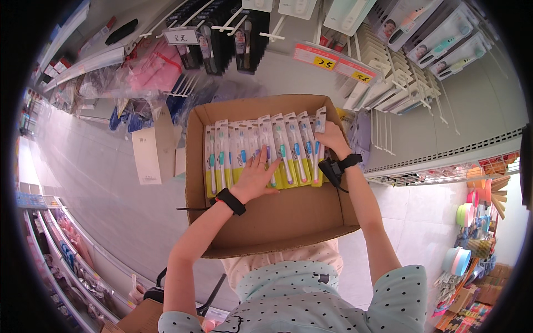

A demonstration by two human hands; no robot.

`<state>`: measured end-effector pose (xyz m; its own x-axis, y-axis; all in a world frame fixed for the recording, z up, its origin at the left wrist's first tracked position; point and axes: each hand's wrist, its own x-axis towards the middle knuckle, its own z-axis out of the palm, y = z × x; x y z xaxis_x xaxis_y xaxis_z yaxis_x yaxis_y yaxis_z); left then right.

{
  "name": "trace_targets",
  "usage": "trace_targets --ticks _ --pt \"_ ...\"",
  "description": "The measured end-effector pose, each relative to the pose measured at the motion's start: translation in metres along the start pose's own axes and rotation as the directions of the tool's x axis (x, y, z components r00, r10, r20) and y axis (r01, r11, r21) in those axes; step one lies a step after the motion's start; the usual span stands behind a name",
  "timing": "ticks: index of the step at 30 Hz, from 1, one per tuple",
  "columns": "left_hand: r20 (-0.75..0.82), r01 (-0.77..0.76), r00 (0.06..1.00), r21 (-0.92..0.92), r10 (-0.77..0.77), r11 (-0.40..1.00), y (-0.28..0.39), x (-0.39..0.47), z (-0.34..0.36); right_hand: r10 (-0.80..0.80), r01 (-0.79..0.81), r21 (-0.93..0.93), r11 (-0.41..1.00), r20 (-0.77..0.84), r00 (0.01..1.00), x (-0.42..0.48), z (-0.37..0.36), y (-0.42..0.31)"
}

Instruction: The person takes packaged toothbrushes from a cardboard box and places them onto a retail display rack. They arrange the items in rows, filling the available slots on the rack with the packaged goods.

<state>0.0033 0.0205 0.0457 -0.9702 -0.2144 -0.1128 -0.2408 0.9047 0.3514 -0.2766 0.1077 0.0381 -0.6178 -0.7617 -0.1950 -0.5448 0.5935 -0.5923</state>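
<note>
A brown cardboard box (283,220) lies open in front of my body. Inside it, a row of blister-packed toothbrushes (240,143) with yellow-green lower ends leans along the far side. My left hand (256,177) rests on the middle packs with its fingers spread, covering parts of them. At the row's right end, my right hand (334,136) grips a packaged toothbrush (320,118), whose top stands slightly above its neighbours. My fingers partly hide that pack. The near part of the box's bottom shows bare cardboard. Black bands circle both wrists, and a small black device hangs at the right one.
Beyond the box, a display shelf carries black toothbrush packs (245,41) and white packs (377,79) on protruding metal hooks (272,35). A white carton (146,156) stands left of the box. Shelving (70,249) lines the lower left; colourful basins (456,261) are at right.
</note>
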Motion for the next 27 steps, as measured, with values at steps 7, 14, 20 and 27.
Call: trace_targets --ticks 7,14,20,27 --pt "-0.02 -0.019 1.0 0.046 0.02 0.999 -0.002 -0.001 0.006 0.01 -0.01 -0.085 0.996 -0.001 1.0 -0.004 -0.02 -0.008" --pt "0.013 -0.01 1.0 0.028 0.01 1.0 -0.002 0.0 0.002 -0.014 -0.013 -0.334 0.942 -0.077 0.997 -0.005 0.005 -0.005" --pt "-0.079 -0.006 0.997 0.004 0.006 1.0 -0.002 -0.003 -0.002 -0.023 -0.003 -0.318 0.948 -0.079 0.997 -0.005 0.005 -0.012" --pt "-0.327 0.497 0.856 0.309 -0.401 0.81 -0.014 0.002 -0.005 -0.043 -0.01 -0.328 0.945 -0.152 0.987 -0.008 0.009 -0.013"
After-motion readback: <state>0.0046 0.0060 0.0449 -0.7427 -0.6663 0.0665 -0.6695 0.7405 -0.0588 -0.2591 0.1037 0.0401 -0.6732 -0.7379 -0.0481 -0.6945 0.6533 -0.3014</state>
